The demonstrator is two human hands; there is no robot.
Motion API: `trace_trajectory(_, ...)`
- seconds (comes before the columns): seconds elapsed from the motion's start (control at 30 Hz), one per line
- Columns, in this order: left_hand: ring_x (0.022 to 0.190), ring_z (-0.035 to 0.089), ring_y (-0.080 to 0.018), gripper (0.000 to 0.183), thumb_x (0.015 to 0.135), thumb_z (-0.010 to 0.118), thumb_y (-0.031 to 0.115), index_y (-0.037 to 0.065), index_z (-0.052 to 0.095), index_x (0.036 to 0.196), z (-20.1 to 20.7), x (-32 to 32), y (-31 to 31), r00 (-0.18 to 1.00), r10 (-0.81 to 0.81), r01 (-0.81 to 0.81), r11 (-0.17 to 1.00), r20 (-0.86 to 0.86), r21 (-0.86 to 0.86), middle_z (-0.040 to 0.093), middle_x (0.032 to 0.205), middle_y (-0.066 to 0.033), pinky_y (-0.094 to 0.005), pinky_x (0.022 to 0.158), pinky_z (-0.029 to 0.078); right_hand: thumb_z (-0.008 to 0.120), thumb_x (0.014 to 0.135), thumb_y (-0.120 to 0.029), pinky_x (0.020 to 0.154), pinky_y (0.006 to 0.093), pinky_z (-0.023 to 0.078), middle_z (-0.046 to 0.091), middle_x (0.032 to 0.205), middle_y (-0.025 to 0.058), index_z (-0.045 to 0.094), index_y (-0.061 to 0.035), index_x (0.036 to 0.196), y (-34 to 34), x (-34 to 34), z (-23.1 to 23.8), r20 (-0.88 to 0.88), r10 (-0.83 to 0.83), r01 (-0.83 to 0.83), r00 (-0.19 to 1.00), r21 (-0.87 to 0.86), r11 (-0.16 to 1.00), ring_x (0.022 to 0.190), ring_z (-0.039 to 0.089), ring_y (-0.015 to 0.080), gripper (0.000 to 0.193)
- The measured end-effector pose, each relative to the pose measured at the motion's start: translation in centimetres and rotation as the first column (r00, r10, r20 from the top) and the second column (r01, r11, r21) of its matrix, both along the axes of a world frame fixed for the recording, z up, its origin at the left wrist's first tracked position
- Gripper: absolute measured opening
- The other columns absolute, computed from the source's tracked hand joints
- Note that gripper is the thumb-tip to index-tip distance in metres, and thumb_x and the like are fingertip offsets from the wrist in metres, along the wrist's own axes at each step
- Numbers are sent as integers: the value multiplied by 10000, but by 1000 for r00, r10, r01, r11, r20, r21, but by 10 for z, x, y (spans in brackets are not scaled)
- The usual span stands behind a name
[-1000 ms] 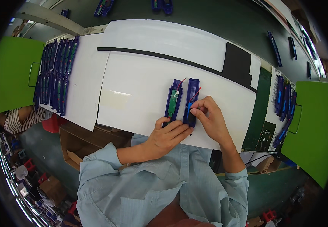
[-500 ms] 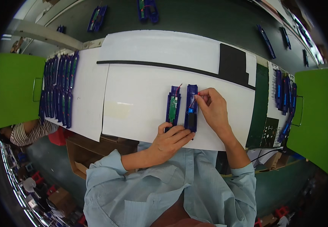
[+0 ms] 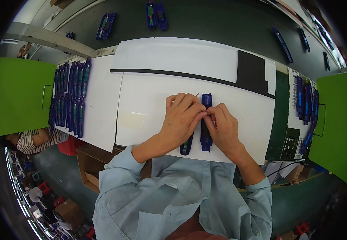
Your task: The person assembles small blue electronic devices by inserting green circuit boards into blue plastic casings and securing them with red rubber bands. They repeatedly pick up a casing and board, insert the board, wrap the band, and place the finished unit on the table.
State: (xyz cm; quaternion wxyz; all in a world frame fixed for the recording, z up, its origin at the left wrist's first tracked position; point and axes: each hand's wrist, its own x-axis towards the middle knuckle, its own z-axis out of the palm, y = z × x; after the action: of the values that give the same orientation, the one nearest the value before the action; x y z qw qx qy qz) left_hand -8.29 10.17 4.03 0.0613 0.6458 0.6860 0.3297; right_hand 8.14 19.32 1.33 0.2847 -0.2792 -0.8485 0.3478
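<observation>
Two long dark-blue plastic shell halves lie side by side on the white work mat. Over the right-hand shell half [image 3: 206, 138], the pinched fingertips of my left hand [image 3: 181, 119] and my right hand [image 3: 224, 127] meet. Whatever sits between the fingertips is too small and covered to make out. The left-hand shell half [image 3: 186, 148], which carries a green circuit board, is mostly hidden beneath my left hand. A short red wire end [image 3: 197, 95] pokes up beyond my left fingers.
Rows of blue shells with boards [image 3: 70, 96] lie at the left beside a green panel [image 3: 19, 96]. More blue shells [image 3: 307, 104] lie at the right by another green panel [image 3: 333, 124]. A black strip [image 3: 173, 75] crosses the mat. Beyond, several shells rest on a dark-green surface [image 3: 205, 20].
My left hand has moved from the near ends of the shells up to my right hand, and their fingertips now meet. My right hand has shifted slightly nearer. The whole view has shifted a little.
</observation>
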Motion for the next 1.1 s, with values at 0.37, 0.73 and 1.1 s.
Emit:
trace_trajectory(0.37, 1034, 573, -252, 138, 909, 796, 118, 104, 711, 1017, -24, 16, -21, 972, 118, -120, 993, 203, -5, 631, 1030, -47, -420, 951, 347, 753, 979, -29, 763, 254, 463, 568, 1059, 22, 748, -14, 1056, 2, 11, -9, -149, -7, -108, 989, -743, 661, 894, 555, 105, 79)
trace_trajectory(0.73, 1007, 590, -277, 261, 851, 833, 54, 79, 701, 1075, -21, 34, -61, 960, 232, -236, 972, 160, 5, 634, 1060, -87, -416, 899, 393, 776, 882, -3, 898, 353, 492, 590, 1093, 84, 724, -40, 1001, -8, 7, 7, -37, 99, -105, 994, -298, 949, 985, 596, 255, 135)
trace_trajectory(1.1, 951, 655, -330, 237, 851, 776, -68, -12, 689, 1064, -34, 32, -81, 953, 167, -160, 986, 251, -49, 641, 1076, -148, -411, 797, 553, 760, 845, -26, 925, 420, 498, 705, 1192, 36, 693, -54, 1031, -6, -7, 5, 63, 404, -409, 912, 119, 905, 1081, 617, 290, 200)
